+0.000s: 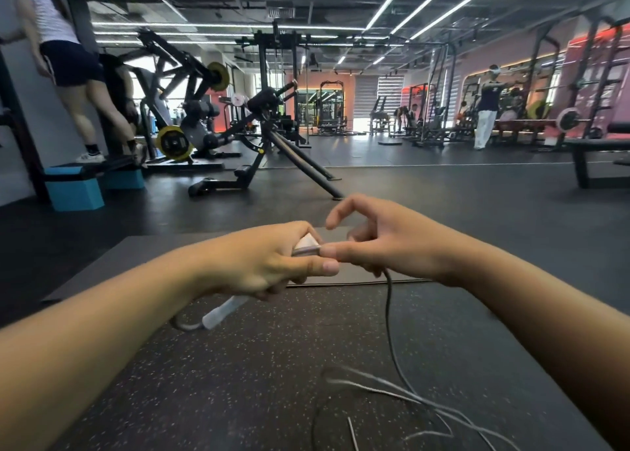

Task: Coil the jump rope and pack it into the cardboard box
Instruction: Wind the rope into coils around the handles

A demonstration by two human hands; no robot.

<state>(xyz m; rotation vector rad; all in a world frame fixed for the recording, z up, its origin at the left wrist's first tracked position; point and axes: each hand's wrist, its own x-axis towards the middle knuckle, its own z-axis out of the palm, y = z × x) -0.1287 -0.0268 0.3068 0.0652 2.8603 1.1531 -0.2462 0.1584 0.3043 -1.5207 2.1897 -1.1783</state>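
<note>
My left hand (269,259) grips the pale jump rope handles (223,312); their lower end sticks out below my fist and a white tip (306,244) shows above my thumb. My right hand (381,242) touches that tip with its thumb and holds the thin dark cord (388,317), while its index finger is raised. The cord hangs down from my right hand and lies in loose, blurred loops (385,392) on the speckled floor. No cardboard box is in view.
A dark mat (143,256) lies on the rubber floor beyond my hands. Gym machines (259,133) stand ahead, blue step blocks (73,191) at the left, a bench (600,161) at the right. A person stands at the far left, others farther back.
</note>
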